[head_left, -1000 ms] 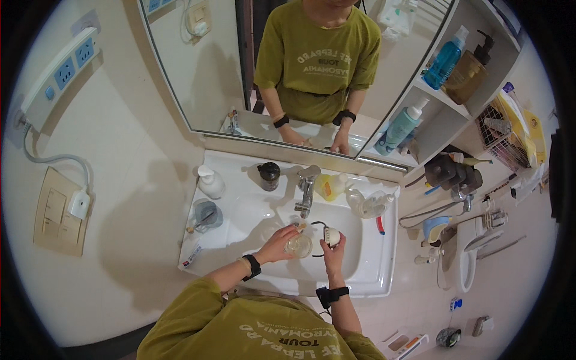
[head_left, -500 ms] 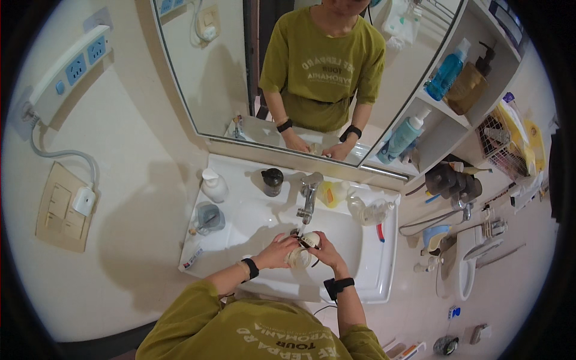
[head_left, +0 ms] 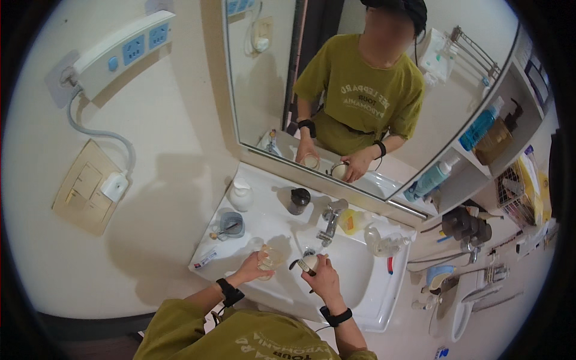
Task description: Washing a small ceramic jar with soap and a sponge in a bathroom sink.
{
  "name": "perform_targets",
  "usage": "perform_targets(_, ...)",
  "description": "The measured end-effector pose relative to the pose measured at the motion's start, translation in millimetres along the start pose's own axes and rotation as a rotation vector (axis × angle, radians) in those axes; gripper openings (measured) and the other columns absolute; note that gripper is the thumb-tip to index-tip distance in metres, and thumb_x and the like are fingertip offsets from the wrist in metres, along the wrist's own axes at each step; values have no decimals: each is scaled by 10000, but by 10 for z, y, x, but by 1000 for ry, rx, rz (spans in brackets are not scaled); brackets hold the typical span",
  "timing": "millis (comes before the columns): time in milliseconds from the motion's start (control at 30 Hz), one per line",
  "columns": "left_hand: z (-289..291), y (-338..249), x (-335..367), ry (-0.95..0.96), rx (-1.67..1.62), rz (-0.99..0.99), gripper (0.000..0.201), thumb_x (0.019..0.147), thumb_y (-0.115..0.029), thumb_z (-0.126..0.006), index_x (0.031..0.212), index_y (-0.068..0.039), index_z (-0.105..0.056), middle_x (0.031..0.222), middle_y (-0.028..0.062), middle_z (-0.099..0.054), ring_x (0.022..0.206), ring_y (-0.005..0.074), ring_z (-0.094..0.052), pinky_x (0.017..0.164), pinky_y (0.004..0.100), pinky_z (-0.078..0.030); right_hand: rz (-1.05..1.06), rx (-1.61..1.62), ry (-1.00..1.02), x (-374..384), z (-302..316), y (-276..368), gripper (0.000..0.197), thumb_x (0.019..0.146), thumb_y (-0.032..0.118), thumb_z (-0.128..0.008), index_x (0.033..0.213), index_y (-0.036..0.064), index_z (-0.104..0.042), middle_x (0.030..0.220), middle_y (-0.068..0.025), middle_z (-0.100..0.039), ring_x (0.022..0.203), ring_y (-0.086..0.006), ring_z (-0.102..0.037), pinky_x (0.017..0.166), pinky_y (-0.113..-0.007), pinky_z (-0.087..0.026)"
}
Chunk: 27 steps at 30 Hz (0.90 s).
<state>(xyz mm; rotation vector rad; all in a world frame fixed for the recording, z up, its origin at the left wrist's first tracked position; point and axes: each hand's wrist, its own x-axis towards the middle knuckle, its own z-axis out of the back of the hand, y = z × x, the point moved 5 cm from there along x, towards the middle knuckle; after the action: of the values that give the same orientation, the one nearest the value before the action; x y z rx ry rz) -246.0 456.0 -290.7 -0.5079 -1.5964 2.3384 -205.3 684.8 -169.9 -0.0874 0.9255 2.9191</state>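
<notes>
My left hand point(head_left: 248, 271) grips a clear, see-through cup point(head_left: 273, 258) over the left edge of the white sink basin point(head_left: 356, 264). My right hand point(head_left: 326, 282) is closed around a white rounded piece point(head_left: 308, 264) with a dark band and a dark curved part sticking out at its left side. What kind of thing this piece is, I cannot make out. Both hands are apart, in front of the chrome faucet point(head_left: 332, 223). The mirror point(head_left: 336, 132) shows the same two things held.
On the sink's ledge stand a white pump bottle point(head_left: 241, 195), a dark-lidded jar point(head_left: 298, 201), a grey cup point(head_left: 231, 225), a yellow-labelled bottle point(head_left: 353, 222) and a clear bottle point(head_left: 384, 243). A toothpaste tube point(head_left: 206, 258) lies at the left edge. A power strip point(head_left: 129, 54) is on the wall.
My hands were together under the faucet and have separated. The left hand moved left with the clear cup, while the right keeps the white piece. The view has shifted too.
</notes>
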Motion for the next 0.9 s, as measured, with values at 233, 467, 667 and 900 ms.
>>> perform_targets(233,468,-516,-102,-414,-141,3,696,593,-242,-801,1128,-20,-414,1038,148,-490,976,276,-510,836,346,-418,110,336,-96,704,153,599,487,746,272,-635,1102,-8,-457,817,-210,-599,699,-327,-607,609,-386,-479)
perform_targets(467,727,-1093,211,-694,49,-31,660,591,-208,-787,1097,-19,-407,1048,153,-431,1007,312,-449,850,393,-382,230,946,177,1480,161,1388,352,833,174,-440,1126,-13,-499,907,-70,-580,772,-132,-536,663,-250,-458)
perform_targets(667,893,-1226,338,-1031,40,-41,654,573,-114,-783,1091,-10,-398,1035,153,-427,1012,319,-422,870,392,-362,28,1009,438,1932,48,1831,484,916,449,-347,1068,25,-522,614,-19,-555,409,-74,-402,310,-233,-254)
perform_targets(900,1018,-1265,453,-1068,151,134,676,574,-146,-781,1118,-29,-397,1074,159,-436,1034,352,-429,857,427,-364,185,867,553,2102,-180,1946,552,936,435,-267,1201,-15,-445,1124,-108,-560,1065,-183,-465,976,-296,-277)
